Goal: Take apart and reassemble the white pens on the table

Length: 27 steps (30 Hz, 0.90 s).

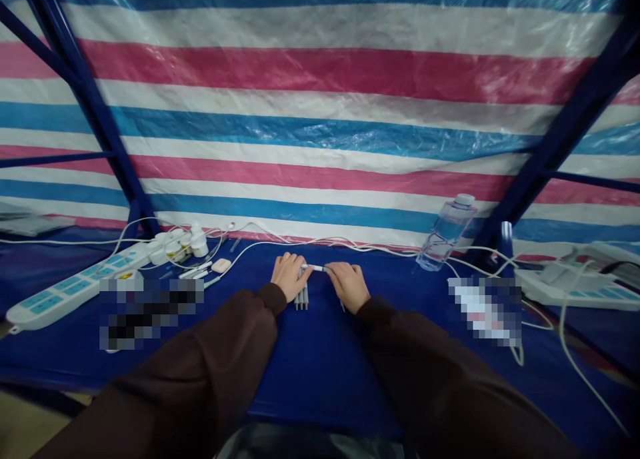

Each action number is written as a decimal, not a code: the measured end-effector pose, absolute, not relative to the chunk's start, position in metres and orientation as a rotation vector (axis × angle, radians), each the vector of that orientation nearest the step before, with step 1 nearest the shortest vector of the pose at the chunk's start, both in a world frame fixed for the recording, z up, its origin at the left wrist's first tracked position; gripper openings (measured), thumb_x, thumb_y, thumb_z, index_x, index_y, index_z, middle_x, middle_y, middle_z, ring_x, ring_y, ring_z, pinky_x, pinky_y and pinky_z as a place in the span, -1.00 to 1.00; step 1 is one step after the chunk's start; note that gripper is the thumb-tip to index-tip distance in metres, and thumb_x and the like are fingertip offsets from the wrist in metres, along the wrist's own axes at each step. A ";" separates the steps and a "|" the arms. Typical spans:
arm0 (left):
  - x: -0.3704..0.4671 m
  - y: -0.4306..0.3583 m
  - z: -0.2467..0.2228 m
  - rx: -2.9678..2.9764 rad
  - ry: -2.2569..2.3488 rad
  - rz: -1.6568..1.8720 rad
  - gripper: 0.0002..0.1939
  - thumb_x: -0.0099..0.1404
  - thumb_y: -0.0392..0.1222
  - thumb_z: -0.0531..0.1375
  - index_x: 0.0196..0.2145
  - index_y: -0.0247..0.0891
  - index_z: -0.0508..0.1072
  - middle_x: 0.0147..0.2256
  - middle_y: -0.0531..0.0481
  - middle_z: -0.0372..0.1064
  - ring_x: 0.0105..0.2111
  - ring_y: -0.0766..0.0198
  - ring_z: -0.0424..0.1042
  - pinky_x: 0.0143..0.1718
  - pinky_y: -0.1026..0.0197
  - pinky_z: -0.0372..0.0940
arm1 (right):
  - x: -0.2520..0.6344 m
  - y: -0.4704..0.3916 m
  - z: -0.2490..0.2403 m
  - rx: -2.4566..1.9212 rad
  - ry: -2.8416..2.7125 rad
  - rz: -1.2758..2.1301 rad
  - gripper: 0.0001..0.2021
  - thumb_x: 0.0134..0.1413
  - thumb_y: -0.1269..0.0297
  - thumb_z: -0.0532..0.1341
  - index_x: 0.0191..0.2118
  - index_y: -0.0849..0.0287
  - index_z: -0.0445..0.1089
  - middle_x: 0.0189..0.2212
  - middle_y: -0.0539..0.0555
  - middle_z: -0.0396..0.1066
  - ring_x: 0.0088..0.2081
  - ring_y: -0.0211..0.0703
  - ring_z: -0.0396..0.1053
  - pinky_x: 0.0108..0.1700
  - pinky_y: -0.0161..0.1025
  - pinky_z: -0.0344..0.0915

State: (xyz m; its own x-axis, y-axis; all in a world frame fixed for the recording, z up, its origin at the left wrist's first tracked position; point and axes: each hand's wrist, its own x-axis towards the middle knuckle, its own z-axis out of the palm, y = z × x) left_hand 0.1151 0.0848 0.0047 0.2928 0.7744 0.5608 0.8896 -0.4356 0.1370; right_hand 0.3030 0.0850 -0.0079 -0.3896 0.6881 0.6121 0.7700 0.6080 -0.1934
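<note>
Near the middle of the blue table, a white pen with a dark tip section (316, 268) lies crosswise between my two hands. My left hand (290, 274) is closed on its left end. Below that hand's fingers, several grey pens (301, 306) lie side by side, their upper parts covered by the hand. My right hand (349, 284) pinches the pen's right end, thumb and fingers together. A thin grey tip (343, 306) shows under my right hand; the rest of it is hidden.
A long white power strip (75, 287) with plugs and cables is at left, near a small white case (221, 265). A clear water bottle (447, 232) stands back right. Blurred-out flat items (155, 314) lie on both sides. Another power strip (580, 289) is far right.
</note>
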 end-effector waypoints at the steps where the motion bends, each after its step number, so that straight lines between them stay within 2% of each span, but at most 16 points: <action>1: 0.115 0.085 0.004 -2.350 -1.546 -0.832 -0.67 0.31 0.01 -0.09 -0.40 -0.23 0.31 -0.40 -0.04 0.30 -0.30 0.18 0.18 -0.28 0.15 0.00 | 0.303 0.085 -0.008 -1.140 -2.178 -0.162 -0.79 0.18 0.33 -0.02 -0.16 0.14 0.32 -0.21 0.10 0.41 -0.15 -0.12 0.29 -0.16 -0.18 0.03; 5: 0.117 0.084 0.003 -2.363 -1.562 -0.803 -0.65 0.30 0.03 -0.10 -0.44 -0.24 0.30 -0.42 -0.04 0.30 -0.32 0.19 0.19 -0.30 0.16 -0.01 | 0.306 0.087 -0.009 -1.105 -2.141 -0.173 -0.86 0.12 0.31 0.05 -0.25 0.15 0.32 -0.18 0.12 0.38 -0.11 -0.10 0.27 -0.15 -0.18 0.04; 9: 0.118 0.084 0.005 -2.372 -1.567 -0.828 -0.65 0.30 0.03 -0.10 -0.44 -0.24 0.30 -0.44 -0.03 0.30 -0.31 0.19 0.20 -0.29 0.16 -0.01 | 0.305 0.086 -0.009 -1.120 -2.107 -0.189 -0.78 0.13 0.23 0.06 -0.14 0.17 0.29 -0.11 0.16 0.35 -0.07 -0.08 0.25 -0.13 -0.16 0.04; 13: 0.119 0.083 0.005 -2.333 -1.608 -0.843 -0.65 0.29 0.04 -0.08 -0.44 -0.23 0.30 -0.44 -0.04 0.31 -0.30 0.18 0.21 -0.27 0.16 -0.01 | 0.302 0.083 -0.006 -1.102 -2.171 -0.175 -0.79 0.17 0.33 -0.01 -0.17 0.13 0.33 -0.16 0.11 0.39 -0.11 -0.13 0.28 -0.13 -0.17 0.03; 19: 0.122 0.082 0.001 -2.311 -1.762 -0.845 -0.62 0.29 0.05 -0.09 -0.51 -0.23 0.29 -0.48 -0.03 0.32 -0.33 0.19 0.22 -0.32 0.18 -0.01 | 0.303 0.081 -0.004 -1.036 -2.158 -0.109 -0.88 0.07 0.40 0.08 -0.27 0.13 0.33 -0.26 0.06 0.41 -0.19 -0.17 0.30 -0.16 -0.21 0.04; 22: 0.123 0.081 0.002 -2.321 -1.749 -0.855 -0.61 0.30 0.04 -0.09 -0.51 -0.23 0.29 -0.49 -0.02 0.32 -0.34 0.20 0.23 -0.32 0.19 -0.01 | 0.304 0.081 -0.005 -1.041 -2.159 -0.110 -0.90 0.06 0.32 0.12 -0.27 0.14 0.33 -0.27 0.07 0.41 -0.20 -0.15 0.30 -0.17 -0.20 0.05; 24: 0.123 0.081 0.003 -2.313 -1.757 -0.861 -0.62 0.30 0.04 -0.09 -0.50 -0.22 0.31 -0.48 -0.02 0.33 -0.33 0.20 0.23 -0.31 0.19 -0.01 | 0.303 0.082 -0.006 -1.045 -2.170 -0.128 -0.83 0.07 0.24 0.12 -0.21 0.15 0.33 -0.25 0.09 0.41 -0.17 -0.12 0.29 -0.15 -0.18 0.05; 27: 0.123 0.081 0.004 -2.286 -1.794 -0.860 -0.62 0.30 0.04 -0.10 -0.47 -0.22 0.33 -0.44 -0.02 0.35 -0.32 0.20 0.24 -0.30 0.17 -0.01 | 0.303 0.083 -0.008 -1.044 -2.201 -0.151 -0.80 0.15 0.25 0.04 -0.16 0.13 0.33 -0.23 0.09 0.42 -0.10 -0.11 0.26 -0.12 -0.15 0.02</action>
State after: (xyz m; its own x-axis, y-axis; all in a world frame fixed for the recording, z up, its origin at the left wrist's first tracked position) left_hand 0.1226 0.0810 0.0038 0.1408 0.8589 0.4924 0.9217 -0.2952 0.2514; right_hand 0.3028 0.0830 -0.0075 -0.4418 0.6405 0.6281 0.7202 0.6707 -0.1774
